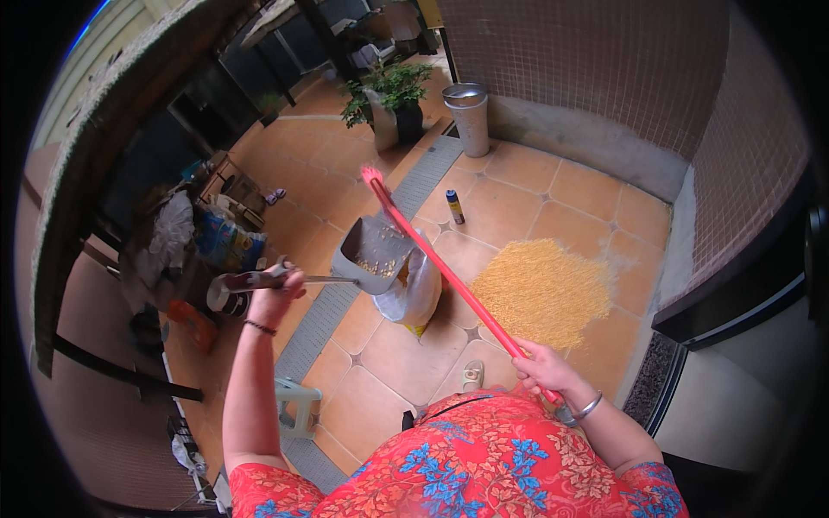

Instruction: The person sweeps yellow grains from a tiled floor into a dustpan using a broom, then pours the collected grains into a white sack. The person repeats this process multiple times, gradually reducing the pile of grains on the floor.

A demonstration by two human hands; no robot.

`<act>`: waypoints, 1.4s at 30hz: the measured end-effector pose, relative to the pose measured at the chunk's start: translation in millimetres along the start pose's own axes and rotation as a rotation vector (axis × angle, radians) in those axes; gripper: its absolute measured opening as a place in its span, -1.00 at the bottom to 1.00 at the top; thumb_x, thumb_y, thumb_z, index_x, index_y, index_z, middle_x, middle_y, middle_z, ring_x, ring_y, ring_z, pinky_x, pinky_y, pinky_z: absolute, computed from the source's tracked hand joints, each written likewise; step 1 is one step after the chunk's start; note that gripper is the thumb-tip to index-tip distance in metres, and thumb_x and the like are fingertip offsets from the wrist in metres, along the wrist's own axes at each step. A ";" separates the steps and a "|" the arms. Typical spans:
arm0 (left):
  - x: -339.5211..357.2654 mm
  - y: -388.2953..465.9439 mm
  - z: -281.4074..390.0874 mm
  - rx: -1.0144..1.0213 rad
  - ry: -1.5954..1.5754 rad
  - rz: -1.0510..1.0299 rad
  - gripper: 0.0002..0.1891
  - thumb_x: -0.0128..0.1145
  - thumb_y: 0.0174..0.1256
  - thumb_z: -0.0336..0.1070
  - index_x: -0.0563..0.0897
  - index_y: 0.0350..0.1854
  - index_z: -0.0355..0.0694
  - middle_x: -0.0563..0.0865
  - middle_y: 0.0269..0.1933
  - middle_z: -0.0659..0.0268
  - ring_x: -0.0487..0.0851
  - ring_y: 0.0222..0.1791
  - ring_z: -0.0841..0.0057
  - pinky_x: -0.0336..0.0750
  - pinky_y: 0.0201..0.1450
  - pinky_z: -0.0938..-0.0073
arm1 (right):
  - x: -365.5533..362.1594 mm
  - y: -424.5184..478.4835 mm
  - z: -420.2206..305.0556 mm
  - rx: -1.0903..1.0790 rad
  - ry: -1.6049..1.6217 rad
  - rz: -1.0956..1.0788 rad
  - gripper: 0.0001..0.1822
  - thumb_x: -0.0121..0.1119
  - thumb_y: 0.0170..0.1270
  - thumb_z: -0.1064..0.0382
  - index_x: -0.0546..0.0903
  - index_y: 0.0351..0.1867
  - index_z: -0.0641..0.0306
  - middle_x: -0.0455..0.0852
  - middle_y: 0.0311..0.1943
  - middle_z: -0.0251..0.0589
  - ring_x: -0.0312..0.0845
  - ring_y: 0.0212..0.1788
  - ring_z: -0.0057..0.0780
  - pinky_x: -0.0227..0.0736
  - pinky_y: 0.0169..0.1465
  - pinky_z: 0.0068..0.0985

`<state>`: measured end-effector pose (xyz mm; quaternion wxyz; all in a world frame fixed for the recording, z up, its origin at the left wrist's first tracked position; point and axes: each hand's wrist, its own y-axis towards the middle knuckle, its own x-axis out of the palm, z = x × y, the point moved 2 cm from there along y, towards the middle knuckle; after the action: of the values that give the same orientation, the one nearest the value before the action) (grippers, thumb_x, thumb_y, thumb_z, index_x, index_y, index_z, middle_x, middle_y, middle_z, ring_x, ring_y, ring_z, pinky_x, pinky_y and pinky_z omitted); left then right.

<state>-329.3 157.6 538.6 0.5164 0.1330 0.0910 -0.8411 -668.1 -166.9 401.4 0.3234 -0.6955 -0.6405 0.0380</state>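
My left hand (277, 294) grips the handle of a grey dustpan (372, 249), which is tilted over the mouth of an upright sack (414, 294) with a whitish lining. Yellow kernels, apparently corn, lie in the pan. The red handle of a broom (463, 291) is in my right hand (544, 368); its pinkish bristles point up and away, beyond the dustpan. On the tiled floor right of the sack, yellow grains (544, 291) lie spread in a wide patch. How full the sack is cannot be seen.
A spray can (455, 207) stands beyond the grains. Farther off are a tall bin (471, 120) and potted plants (395, 97). A plastic stool (298, 405) stands near my left side. Bags and an orange container (193, 324) crowd the left. A drain grating (330, 311) crosses the floor; a doorway is at right.
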 end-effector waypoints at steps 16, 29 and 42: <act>199.7 -21.8 -83.6 0.275 1.281 -0.605 -0.89 0.09 0.12 -0.24 0.68 -0.40 -0.02 0.67 -0.29 0.33 0.65 -0.24 0.22 0.54 -0.22 0.24 | -10.8 19.5 52.6 -0.082 -0.218 0.033 -0.47 -0.02 0.32 0.30 0.31 0.34 0.05 0.43 -0.58 -0.49 0.28 -0.65 -0.76 0.26 -0.59 -0.71; 155.7 -34.8 -24.6 0.253 1.196 -0.428 -0.92 0.21 -0.03 -0.27 0.65 -0.47 -0.10 0.66 -0.34 0.32 0.64 -0.27 0.31 0.53 -0.23 0.34 | -33.5 -29.9 39.8 0.127 0.073 -0.002 -0.39 -0.04 0.39 0.28 0.12 0.44 0.00 0.34 -0.56 -0.52 0.15 -0.68 -0.81 0.16 -0.64 -0.76; 93.4 -16.4 60.8 0.029 0.187 -0.250 -0.86 0.09 0.20 -0.58 0.52 -0.55 -0.33 0.58 -0.48 0.32 0.57 -0.54 0.64 0.51 -0.40 0.60 | -83.7 -46.0 56.3 0.101 -0.321 0.523 -0.43 -0.04 0.30 0.29 0.24 0.37 0.10 0.50 -0.57 -0.32 0.45 -0.69 -0.61 0.37 -0.64 -0.56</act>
<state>-392.1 68.5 566.8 0.3950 0.2056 0.1423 -0.8840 -749.0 -222.4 349.7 0.2316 -0.8049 -0.4800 0.2608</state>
